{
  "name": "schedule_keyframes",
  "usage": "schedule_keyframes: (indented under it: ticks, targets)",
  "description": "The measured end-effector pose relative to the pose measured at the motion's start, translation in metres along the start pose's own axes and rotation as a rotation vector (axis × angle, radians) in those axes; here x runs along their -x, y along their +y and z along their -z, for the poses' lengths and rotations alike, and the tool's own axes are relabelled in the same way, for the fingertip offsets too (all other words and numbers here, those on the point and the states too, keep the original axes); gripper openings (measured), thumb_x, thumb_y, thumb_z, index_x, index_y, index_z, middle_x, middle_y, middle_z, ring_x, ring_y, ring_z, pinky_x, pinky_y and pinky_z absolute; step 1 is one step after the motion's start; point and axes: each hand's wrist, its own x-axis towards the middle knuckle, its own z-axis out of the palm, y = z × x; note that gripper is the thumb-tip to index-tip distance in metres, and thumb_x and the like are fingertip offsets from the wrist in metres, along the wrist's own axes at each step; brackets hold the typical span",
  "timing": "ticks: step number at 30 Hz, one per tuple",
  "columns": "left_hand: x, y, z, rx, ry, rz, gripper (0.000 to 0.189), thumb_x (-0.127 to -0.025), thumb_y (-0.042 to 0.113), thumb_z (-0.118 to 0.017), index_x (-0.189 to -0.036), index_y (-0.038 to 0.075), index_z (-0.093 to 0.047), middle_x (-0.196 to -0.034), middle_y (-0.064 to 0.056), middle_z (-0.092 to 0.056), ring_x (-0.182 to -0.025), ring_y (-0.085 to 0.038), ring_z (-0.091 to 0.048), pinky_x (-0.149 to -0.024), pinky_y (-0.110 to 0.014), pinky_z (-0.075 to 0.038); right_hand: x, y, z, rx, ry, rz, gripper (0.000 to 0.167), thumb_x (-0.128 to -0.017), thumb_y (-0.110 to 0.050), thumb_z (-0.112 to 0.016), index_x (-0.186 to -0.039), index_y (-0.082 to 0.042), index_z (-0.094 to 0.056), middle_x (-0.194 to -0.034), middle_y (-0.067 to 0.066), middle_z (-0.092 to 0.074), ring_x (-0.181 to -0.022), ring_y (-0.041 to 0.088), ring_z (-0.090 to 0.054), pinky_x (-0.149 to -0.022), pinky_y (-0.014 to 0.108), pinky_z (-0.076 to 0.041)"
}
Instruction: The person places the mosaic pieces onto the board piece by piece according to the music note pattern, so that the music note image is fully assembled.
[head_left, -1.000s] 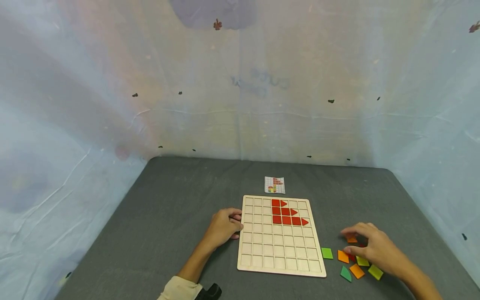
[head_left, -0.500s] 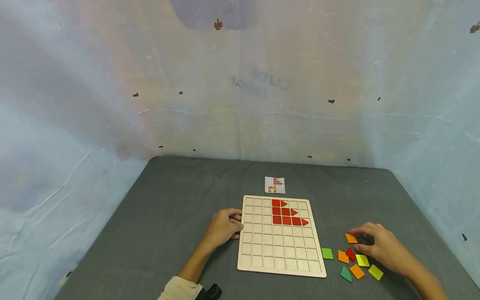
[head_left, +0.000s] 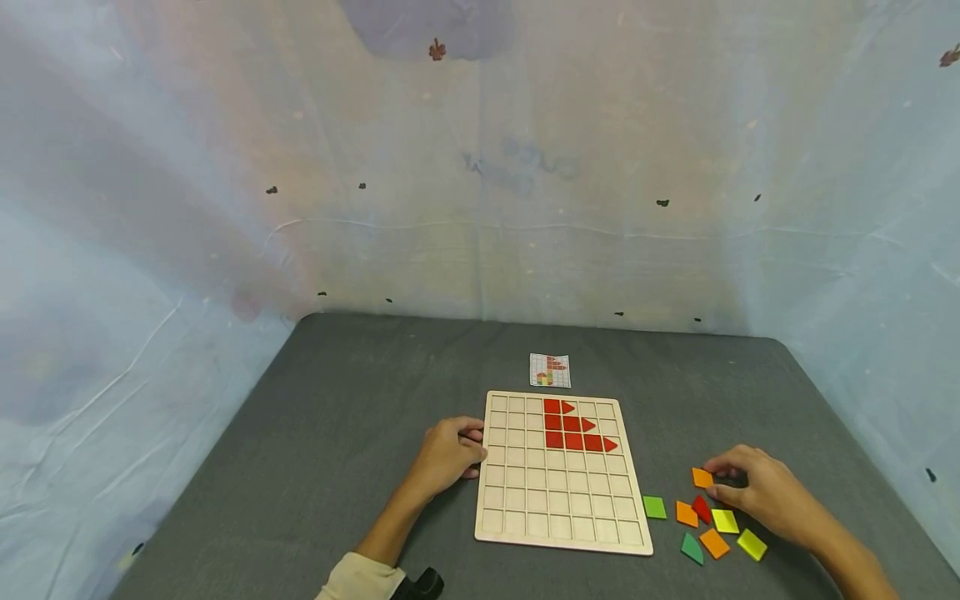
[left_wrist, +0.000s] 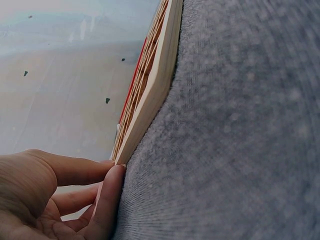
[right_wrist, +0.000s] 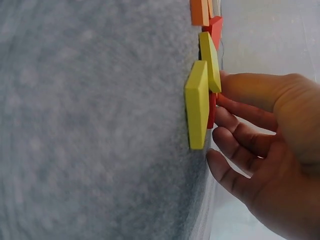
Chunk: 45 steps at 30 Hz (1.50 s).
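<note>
My left hand [head_left: 447, 452] holds the left edge of a pale wooden grid board [head_left: 517, 492], thumb and finger pinching the rim in the left wrist view. Red squares and triangles [head_left: 573, 441] fill cells in three rows near the board's top. To the right, my right hand [head_left: 767, 493] has thumb and index finger at the sides of an orange square tile [head_left: 702, 477], which lies flat on the table. In the right wrist view a red tile [right_wrist: 211, 112] shows by the fingers, behind a yellow tile [right_wrist: 198, 107]; the head view hides this red tile under the hand.
Loose tiles lie right of the board: a light green square [head_left: 655, 507], a dark green curved piece [head_left: 692, 548], a red piece [head_left: 701, 509], orange squares [head_left: 714, 543] and yellow squares [head_left: 752, 545]. A small pattern card [head_left: 550, 371] lies beyond the board on the grey table [head_left: 375, 375].
My right hand has drawn slightly right, uncovering the red piece and the orange tile. That orange tile has turned a little since half a second ago. The left hand and board stay put.
</note>
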Motion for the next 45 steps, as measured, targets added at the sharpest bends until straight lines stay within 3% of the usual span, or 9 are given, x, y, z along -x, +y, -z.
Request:
schedule_keyframes:
  ticks: [16,25,45]
  targets:
    - [0.002,0.001,0.000,-0.002,0.004,-0.009,0.041,-0.089,-0.003,-0.074,-0.129,-0.007,-0.069,-0.109,-0.015,-0.068,-0.090,-0.016,-0.070,-0.061,-0.028,-0.065,-0.002,-0.011,0.002,0.015,0.052,0.025,0.025,-0.092,-0.032,-0.084,-0.108,-0.013,-0.078,-0.100,-0.005,-0.069,-0.084,0.005,-0.058,-0.072,0.031,-0.053]
    - [0.000,0.001,0.001,-0.011,-0.005,-0.007,0.041,-0.090,-0.001,-0.074,-0.131,-0.006,-0.068,-0.110,-0.014,-0.068,-0.092,-0.017,-0.070,-0.062,-0.029,-0.066,-0.008,-0.036,-0.001,-0.062,0.047,0.079,0.025,-0.094,-0.034,-0.082,-0.110,-0.015,-0.078,-0.104,-0.007,-0.071,-0.086,0.001,-0.061,-0.071,0.025,-0.056]
    - [0.002,0.002,0.001,-0.008,-0.004,-0.027,0.041,-0.089,-0.003,-0.074,-0.130,-0.007,-0.069,-0.109,-0.016,-0.069,-0.091,-0.019,-0.071,-0.062,-0.029,-0.065,-0.044,-0.094,-0.022,-0.165,0.005,0.269,0.021,-0.096,-0.024,-0.079,-0.111,-0.009,-0.077,-0.097,-0.008,-0.070,-0.084,0.000,-0.061,-0.069,0.025,-0.056]
